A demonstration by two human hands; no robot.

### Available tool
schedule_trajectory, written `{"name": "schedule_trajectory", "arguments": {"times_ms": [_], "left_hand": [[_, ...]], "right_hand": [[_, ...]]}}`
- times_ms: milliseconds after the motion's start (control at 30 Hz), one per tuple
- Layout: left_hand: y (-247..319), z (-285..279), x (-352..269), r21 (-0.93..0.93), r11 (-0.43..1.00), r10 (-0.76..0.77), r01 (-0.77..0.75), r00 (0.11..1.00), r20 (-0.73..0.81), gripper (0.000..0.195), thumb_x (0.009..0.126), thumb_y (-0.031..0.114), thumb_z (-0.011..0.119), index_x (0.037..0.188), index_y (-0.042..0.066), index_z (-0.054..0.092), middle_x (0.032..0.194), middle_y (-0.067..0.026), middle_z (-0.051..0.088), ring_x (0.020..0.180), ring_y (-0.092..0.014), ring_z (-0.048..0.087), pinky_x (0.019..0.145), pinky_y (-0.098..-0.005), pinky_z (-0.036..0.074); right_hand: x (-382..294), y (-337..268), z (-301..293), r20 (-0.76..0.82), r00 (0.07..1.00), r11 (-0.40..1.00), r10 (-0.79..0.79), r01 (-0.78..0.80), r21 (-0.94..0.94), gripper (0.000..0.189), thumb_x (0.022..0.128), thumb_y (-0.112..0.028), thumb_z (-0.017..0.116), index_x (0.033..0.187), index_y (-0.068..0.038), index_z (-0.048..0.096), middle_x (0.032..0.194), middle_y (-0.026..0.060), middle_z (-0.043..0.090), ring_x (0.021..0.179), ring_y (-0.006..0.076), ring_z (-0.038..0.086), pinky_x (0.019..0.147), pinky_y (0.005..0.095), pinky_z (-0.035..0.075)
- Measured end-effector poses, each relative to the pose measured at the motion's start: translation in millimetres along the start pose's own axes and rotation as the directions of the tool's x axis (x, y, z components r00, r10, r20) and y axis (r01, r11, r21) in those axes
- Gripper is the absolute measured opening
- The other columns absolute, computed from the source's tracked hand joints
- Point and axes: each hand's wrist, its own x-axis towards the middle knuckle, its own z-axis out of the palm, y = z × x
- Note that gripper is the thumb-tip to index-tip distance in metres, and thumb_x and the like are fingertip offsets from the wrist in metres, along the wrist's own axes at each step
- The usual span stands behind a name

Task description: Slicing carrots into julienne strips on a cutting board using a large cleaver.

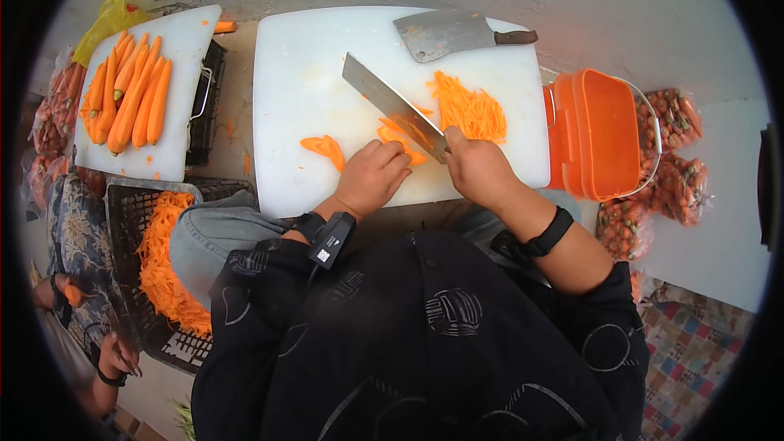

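My right hand point(481, 165) grips a broad-bladed kitchen knife point(392, 104) close to its handle, which the hand hides. The blade slants up and left over sliced carrot point(401, 142) on a white cutting board point(294, 73). My left hand point(373, 174) rests with curled fingertips on those slices, just left of the blade. Left of these fingers lie a few more carrot slices point(324, 150). A heap of shredded carrot point(470, 109) sits right of the knife. Along the board's far edge lies a cleaver point(447, 32) with a dark handle.
Several peeled carrots point(138, 95) lie on another white board point(193, 61) at left. Below it, a black crate point(125, 257) holds shredded carrot point(162, 263). An orange bucket point(606, 135) and bagged carrots point(680, 184) stand at right. A co-worker's hands point(119, 352) show at lower left.
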Motion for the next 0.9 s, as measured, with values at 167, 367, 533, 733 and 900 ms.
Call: {"name": "schedule_trajectory", "arguments": {"times_ms": [167,367,533,733,900], "left_hand": [[2,3,-1,0.034,0.999,0.027,-0.028,0.999,0.017,0.025,0.072,0.012,0.07,0.096,0.007,0.064,0.097,-0.0035,0.058,0.082,-0.022,0.056,0.071,-0.0326,0.05],[3,9,-5,0.063,0.998,-0.018,0.015,0.999,0.039,0.025,0.073,0.008,0.071,0.098,0.005,0.066,0.099,-0.0053,0.061,0.08,-0.023,0.058,0.071,-0.0329,0.051],[3,11,-9,0.084,0.996,-0.003,0.0,0.999,0.037,0.021,0.076,0.006,0.068,0.097,0.005,0.066,0.101,-0.0062,0.061,0.08,-0.024,0.058,0.071,-0.0331,0.051],[3,9,-5,0.073,0.997,0.006,-0.008,1.0,0.023,0.019,0.077,0.005,0.067,0.096,0.004,0.066,0.1,-0.0065,0.061,0.08,-0.024,0.058,0.07,-0.0331,0.051],[4,8,-5,0.071,0.997,-0.009,0.008,1.0,0.015,0.018,0.076,0.005,0.068,0.094,0.005,0.066,0.096,-0.0059,0.06,0.081,-0.023,0.058,0.07,-0.0333,0.05]], "right_hand": [[6,-3,-5,0.023,0.999,0.998,-0.049,0.05,-0.045,0.019,0.086,-0.009,0.058,0.097,-0.001,0.044,0.064,0.0213,0.06,0.062,0.0414,0.06,0.057,0.0493,0.049],[12,-8,0,0.007,0.994,0.993,-0.108,0.109,-0.054,0.016,0.087,-0.009,0.056,0.095,-0.002,0.044,0.063,0.0204,0.06,0.06,0.0401,0.061,0.055,0.0483,0.049],[20,-7,14,0.11,0.991,0.984,-0.073,0.089,-0.151,0.013,0.088,-0.01,0.053,0.094,-0.001,0.045,0.062,0.0205,0.06,0.059,0.0397,0.061,0.053,0.0477,0.049],[12,8,22,-0.002,0.996,0.996,-0.089,0.089,-0.027,0.018,0.086,-0.009,0.057,0.098,-0.001,0.046,0.064,0.02,0.06,0.06,0.0399,0.061,0.055,0.0475,0.05],[12,8,12,-0.033,0.996,0.994,-0.085,0.082,-0.071,0.02,0.086,-0.009,0.058,0.099,-0.001,0.046,0.064,0.0204,0.06,0.06,0.04,0.061,0.056,0.0475,0.05]]}}
